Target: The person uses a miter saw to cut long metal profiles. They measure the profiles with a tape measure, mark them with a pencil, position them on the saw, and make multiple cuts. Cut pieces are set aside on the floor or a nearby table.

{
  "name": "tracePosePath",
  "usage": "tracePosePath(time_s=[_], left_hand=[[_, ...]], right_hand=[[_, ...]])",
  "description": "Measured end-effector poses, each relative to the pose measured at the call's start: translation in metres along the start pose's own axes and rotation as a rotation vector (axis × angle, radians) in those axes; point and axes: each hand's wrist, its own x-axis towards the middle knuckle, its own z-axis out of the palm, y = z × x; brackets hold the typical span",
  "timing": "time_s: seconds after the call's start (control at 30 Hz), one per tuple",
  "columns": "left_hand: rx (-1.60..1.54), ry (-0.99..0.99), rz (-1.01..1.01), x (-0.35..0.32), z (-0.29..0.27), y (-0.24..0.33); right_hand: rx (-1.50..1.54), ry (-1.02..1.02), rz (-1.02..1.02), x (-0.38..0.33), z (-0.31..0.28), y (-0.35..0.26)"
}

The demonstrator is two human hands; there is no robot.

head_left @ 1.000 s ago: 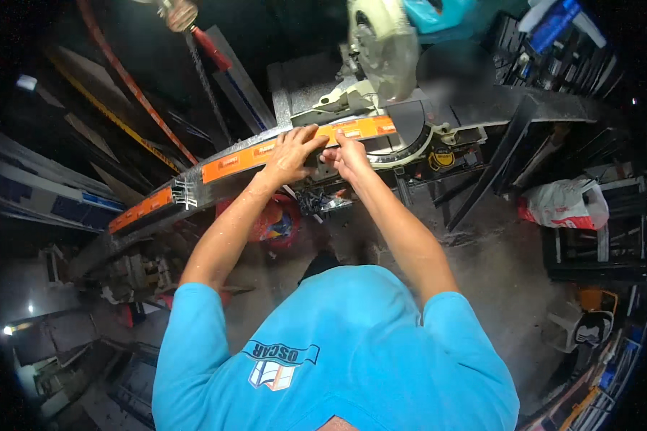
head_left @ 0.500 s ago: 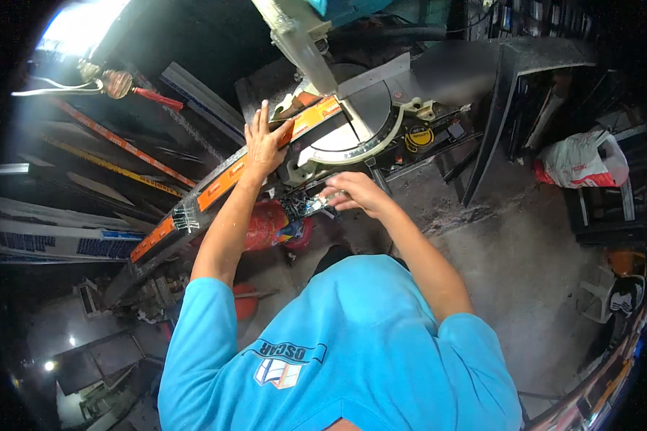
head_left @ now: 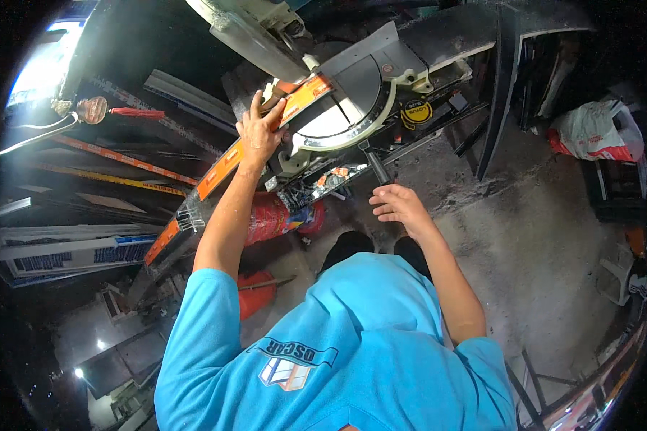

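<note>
Your left hand (head_left: 257, 133) lies flat on the orange-taped aluminium profile (head_left: 219, 167), fingers spread wide and pressing down on it where it crosses the mitre saw (head_left: 352, 93), at about 11 o'clock from your blue shirt (head_left: 338, 345). The profile runs on a slant from the saw's table at 12 o'clock down to 9 o'clock, its open end showing hollow chambers near your left elbow. Your right hand (head_left: 399, 208) hovers at about 1 o'clock from your chest, fingers loosely curled and close together, the fingertips touching or just short of the black lever handle (head_left: 375, 165) that sticks out from the saw's round turntable; whether they actually grip it cannot be told. A yellow tape measure (head_left: 415, 111) sits on the saw base at 1 o'clock. Below the profile, a red cylinder (head_left: 277, 215) lies on the concrete floor (head_left: 525, 237), just beside your left forearm. At 3 o'clock, well apart, a white and red plastic bag (head_left: 589, 133) rests by dark shelving. Long metal bars (head_left: 122, 161) are stacked at 10 o'clock.
</note>
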Motion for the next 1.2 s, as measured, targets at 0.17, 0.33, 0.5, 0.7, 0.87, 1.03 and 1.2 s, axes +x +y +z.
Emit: tracePosePath(time_s=[0.17,0.33,0.5,0.7,0.87,1.03,1.2], left_hand=[[0.021,0.007,0.010,0.003,0.002,0.000],[0.008,-0.007,0.007,0.001,0.002,-0.003],[0.012,-0.021,0.007,0.003,0.004,-0.004],[0.023,-0.045,-0.005,0.002,0.004,-0.003],[0.046,-0.027,0.009,0.002,0.006,-0.004],[0.059,-0.037,-0.011,0.003,0.006,-0.004],[0.012,0.021,-0.019,0.001,0.001,0.003]], right_hand=[[-0.003,0.020,-0.045,-0.002,-0.006,-0.003],[0.017,0.041,-0.067,-0.008,-0.007,-0.009],[0.040,0.057,-0.076,-0.013,-0.013,-0.001],[0.037,0.086,-0.058,-0.019,-0.012,0.004],[0.033,0.077,-0.070,-0.019,-0.012,0.004],[-0.011,0.092,-0.106,-0.020,-0.005,-0.015],[-0.136,0.100,-0.459,-0.029,0.015,-0.100]])
